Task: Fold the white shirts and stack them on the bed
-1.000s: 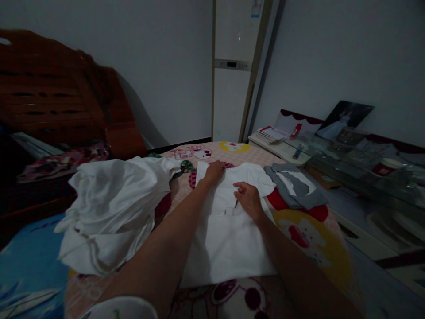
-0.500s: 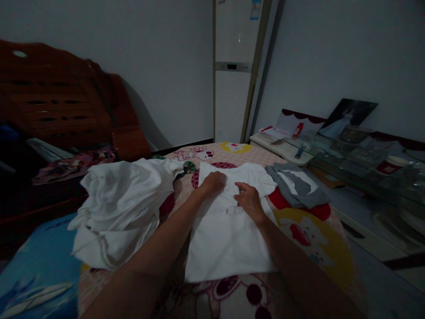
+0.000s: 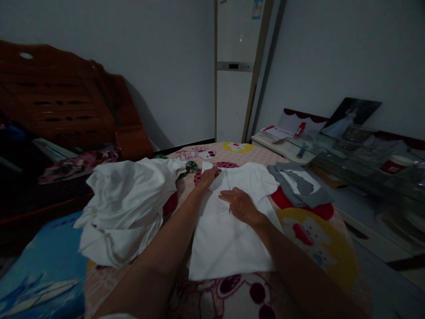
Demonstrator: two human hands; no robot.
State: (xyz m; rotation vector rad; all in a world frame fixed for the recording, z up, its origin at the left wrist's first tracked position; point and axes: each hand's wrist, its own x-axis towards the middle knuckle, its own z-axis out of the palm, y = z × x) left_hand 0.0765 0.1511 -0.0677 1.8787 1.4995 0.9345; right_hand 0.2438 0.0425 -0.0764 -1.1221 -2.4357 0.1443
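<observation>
White T-shirt (image 3: pixel 232 248) flat on printed tablecloth (image 3: pixel 265 156), seemingly being smoothed: left hand (image 3: pixel 209 178) at its far left edge, grip unclear; right hand (image 3: pixel 242 206) forefinger outstretched, gripping nothing visible; next move probably calls for flattening creases.

Head-worn view, forward and down

White short-sleeved top (image 3: pixel 232 248), spread flat, faintly creased, lying lengthwise, on a pink patterned tablecloth (image 3: pixel 260 155)
</observation>
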